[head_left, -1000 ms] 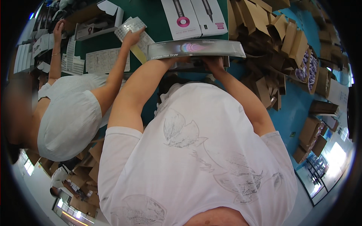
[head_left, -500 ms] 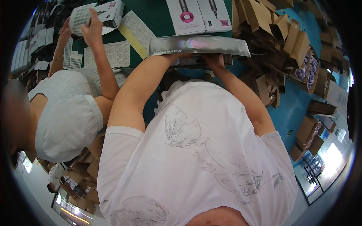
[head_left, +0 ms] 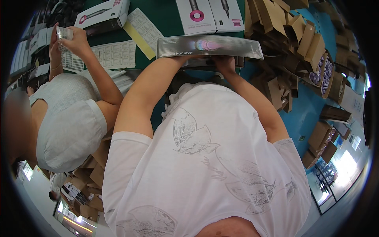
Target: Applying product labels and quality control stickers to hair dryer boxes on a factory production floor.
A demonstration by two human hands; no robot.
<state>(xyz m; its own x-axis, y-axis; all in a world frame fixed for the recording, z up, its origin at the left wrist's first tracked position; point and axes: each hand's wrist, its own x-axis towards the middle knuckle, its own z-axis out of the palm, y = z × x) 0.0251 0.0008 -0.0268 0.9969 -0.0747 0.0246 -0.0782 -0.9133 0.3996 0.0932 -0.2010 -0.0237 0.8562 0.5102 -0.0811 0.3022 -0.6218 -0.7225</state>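
Observation:
A long silver-grey hair dryer box (head_left: 227, 46), with a colourful dryer picture on the side facing up, lies across the table's near edge in front of me. My left hand (head_left: 193, 57) reaches under its near edge, the fingers covered by the box. Beside it, my right hand (head_left: 225, 63) is at the same edge, right of the middle; its wrist and back show, but its fingertips are out of sight. Whether either hand grips the box is hidden. Beneath the box, part of another grey edge (head_left: 238, 61) shows by my right hand.
Two white hair dryer boxes (head_left: 205, 27) lie beyond on the green table (head_left: 158, 14). Sticker sheets (head_left: 114, 54) and another white box (head_left: 100, 15) are to the left. A co-worker's hands (head_left: 77, 41) hold a small pale item there. Cardboard boxes (head_left: 272, 19) crowd the right.
The silver-grey box has tipped slightly, showing more of its picture side; my arms have barely moved. The co-worker's hands have moved down and left, uncovering the white box.

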